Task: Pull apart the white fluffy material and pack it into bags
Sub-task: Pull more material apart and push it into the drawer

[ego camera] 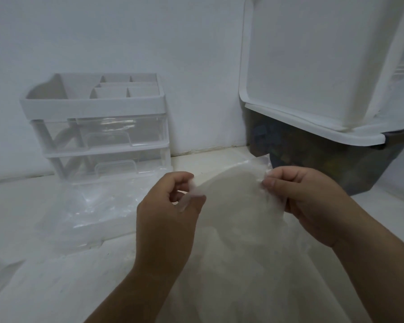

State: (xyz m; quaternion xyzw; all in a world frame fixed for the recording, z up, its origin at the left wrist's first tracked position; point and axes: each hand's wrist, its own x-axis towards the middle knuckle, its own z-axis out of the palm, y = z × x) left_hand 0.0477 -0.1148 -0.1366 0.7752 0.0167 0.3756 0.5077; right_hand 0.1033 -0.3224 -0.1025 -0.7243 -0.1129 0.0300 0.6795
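fluffy white material [236, 217] held above the table [21, 229], its upper edge pinched by left hand [166, 213] and right hand [306, 201], fingers curled. its lower part is cut off below; clear bags [91, 210] at left blur together.

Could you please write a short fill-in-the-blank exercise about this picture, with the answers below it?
1. The left hand and the right hand pinch the fluffy material, whose colour is ____.
2. The drawer organizer has ____ clear drawers.
3. The plastic bags lie to the ____ of the left hand.
Missing words: white; two; left.
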